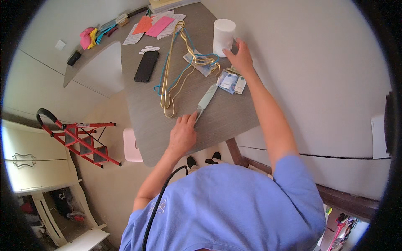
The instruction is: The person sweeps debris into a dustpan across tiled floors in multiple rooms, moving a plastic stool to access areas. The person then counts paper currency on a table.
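Note:
On the grey table (188,94), my left hand (183,136) has its fingers closed at the near end of a long, narrow tool with a pale green flat part (207,97); its exact kind is unclear. My right hand (243,58) is at the lower right side of an upright white roll (224,35), thumb and forefinger spread apart. The thumb overlaps the roll's front; firm contact cannot be made out. Just below that hand lie folded banknotes (229,81). Gold hangers (165,90) and a blue hanger (157,88) lie tangled left of them, partly over another banknote (205,69).
A black phone (146,66) lies left of the hangers. Pink (160,26) and orange paper (142,25) rest on white sheets farther back. A wall (301,62) borders the table's right side. On the floor at left stand a red step ladder (86,144) and a pink stool (132,145).

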`<state>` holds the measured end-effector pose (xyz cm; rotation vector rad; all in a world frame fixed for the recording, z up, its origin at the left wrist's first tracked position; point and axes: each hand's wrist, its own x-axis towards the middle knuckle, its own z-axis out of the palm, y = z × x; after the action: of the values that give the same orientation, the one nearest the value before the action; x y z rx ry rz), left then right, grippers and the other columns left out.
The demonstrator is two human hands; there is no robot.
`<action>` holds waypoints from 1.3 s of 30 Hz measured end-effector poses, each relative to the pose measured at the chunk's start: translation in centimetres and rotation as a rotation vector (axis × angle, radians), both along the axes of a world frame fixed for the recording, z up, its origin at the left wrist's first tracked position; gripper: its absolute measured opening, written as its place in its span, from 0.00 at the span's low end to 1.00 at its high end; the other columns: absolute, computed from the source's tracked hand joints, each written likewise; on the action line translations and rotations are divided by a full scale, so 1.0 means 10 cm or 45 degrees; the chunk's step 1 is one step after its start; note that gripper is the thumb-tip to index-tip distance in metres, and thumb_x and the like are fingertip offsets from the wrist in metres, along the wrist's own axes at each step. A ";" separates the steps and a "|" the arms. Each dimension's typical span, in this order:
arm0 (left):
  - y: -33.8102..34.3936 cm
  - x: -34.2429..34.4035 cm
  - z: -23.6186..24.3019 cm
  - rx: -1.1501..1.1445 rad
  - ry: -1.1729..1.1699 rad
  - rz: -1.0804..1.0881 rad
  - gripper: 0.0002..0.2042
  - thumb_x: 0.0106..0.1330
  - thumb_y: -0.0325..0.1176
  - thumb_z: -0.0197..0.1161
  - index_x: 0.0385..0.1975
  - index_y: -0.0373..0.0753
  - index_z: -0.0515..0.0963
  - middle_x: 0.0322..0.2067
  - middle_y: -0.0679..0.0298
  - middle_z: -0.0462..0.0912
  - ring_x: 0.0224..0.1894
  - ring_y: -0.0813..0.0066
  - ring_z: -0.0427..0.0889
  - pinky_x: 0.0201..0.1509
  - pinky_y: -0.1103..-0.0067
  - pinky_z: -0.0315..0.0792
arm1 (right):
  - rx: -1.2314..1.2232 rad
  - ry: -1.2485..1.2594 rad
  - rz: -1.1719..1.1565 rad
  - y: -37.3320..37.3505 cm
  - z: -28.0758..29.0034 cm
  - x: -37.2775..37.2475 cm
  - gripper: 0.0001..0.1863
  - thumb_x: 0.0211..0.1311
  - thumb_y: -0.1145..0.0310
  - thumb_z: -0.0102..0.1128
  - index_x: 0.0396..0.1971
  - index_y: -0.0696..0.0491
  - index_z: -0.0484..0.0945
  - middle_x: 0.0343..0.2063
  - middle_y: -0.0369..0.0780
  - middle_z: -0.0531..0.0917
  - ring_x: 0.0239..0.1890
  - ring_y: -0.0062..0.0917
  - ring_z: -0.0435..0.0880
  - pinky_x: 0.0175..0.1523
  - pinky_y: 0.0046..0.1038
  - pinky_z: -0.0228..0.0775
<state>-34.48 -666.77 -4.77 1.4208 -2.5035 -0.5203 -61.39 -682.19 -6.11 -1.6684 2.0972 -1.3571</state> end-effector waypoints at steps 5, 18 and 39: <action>0.04 0.40 0.06 0.015 -0.036 -0.153 0.20 0.45 0.21 0.50 0.42 0.40 0.67 0.40 0.58 0.68 0.43 0.60 0.67 0.44 0.71 0.66 | 0.206 0.275 0.208 1.02 0.03 0.13 0.28 0.39 0.57 0.61 0.41 0.56 0.67 0.40 0.46 0.67 0.43 0.37 0.66 0.45 0.34 0.61; -0.20 -0.18 0.07 0.364 0.508 -0.209 0.14 0.50 0.26 0.55 0.40 0.39 0.70 0.40 0.60 0.70 0.39 0.69 0.71 0.40 0.78 0.68 | 0.195 0.413 -0.145 1.28 -0.37 0.13 0.19 0.41 0.66 0.58 0.39 0.48 0.71 0.41 0.45 0.68 0.43 0.39 0.67 0.42 0.36 0.64; -0.12 -1.13 -0.25 0.804 1.732 -0.031 0.27 0.52 0.33 0.59 0.50 0.36 0.54 0.46 0.60 0.64 0.48 0.73 0.65 0.49 0.80 0.61 | -0.311 -0.861 -0.135 1.51 -0.27 0.64 0.10 0.49 0.76 0.45 0.32 0.57 0.73 0.31 0.40 0.76 0.35 0.24 0.74 0.41 0.23 0.64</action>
<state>-45.82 -667.96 -7.31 0.6525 -1.2543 -1.6540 -55.03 -667.08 -8.79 -0.9505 1.6814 -1.9275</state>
